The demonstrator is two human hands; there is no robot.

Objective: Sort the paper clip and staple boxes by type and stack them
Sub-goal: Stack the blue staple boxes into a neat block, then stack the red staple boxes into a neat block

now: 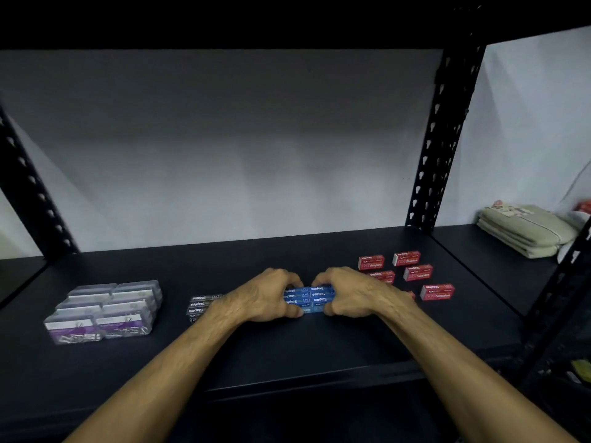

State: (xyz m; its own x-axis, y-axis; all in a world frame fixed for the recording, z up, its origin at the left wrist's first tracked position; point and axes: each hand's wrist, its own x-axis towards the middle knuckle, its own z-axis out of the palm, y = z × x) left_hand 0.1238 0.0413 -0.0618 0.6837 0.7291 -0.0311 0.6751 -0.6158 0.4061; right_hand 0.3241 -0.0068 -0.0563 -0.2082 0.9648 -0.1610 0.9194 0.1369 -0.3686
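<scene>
Both hands clamp the blue boxes [308, 298] mid-shelf: left hand [265, 295] and right hand [350, 294] squeeze the block's ends. Small stiff cartons, probably dense and slick, so they could buckle apart; press the ends evenly. Grey boxes [201, 304] just left, clip boxes [105, 311] stacked far left, red boxes [412, 273] loose behind right.

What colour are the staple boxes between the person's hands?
Blue staple boxes with white lettering, shown in the head view.

Shelf [287, 346]: paper clip boxes [105, 310] sitting far left; staple stack [308, 298] lying centre between both hands; loose staple boxes [412, 271] lying right; folded cloth [524, 231] resting far right.
</scene>
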